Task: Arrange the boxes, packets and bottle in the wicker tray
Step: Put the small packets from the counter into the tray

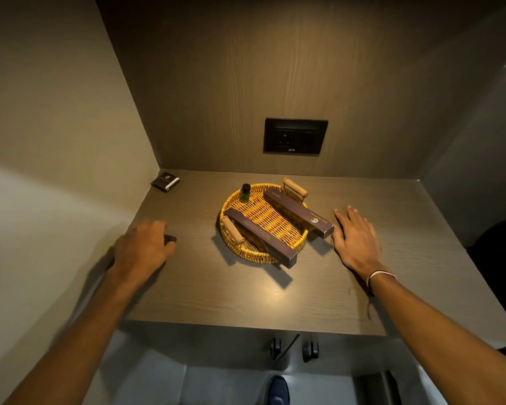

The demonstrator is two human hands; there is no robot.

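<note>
A round wicker tray (275, 249) with two wooden handles sits mid-shelf. Two long dark boxes lie across it: one (300, 213) at the back right, one (260, 238) at the front left, both overhanging the rim. A small green bottle (245, 192) stands upright at the tray's back left. My left hand (143, 248) rests on the shelf left of the tray, fingers curled over a small dark object (171, 238), mostly hidden. My right hand (355, 238) lies flat and open right of the tray, fingertips beside the back box's end. A small dark packet (165, 181) lies in the far left corner.
The wooden shelf (246, 293) is walled on the left, back and right. A black wall socket (295, 135) sits on the back panel above the tray. Cupboard handles (310, 350) and a shoe (278, 390) show below the front edge.
</note>
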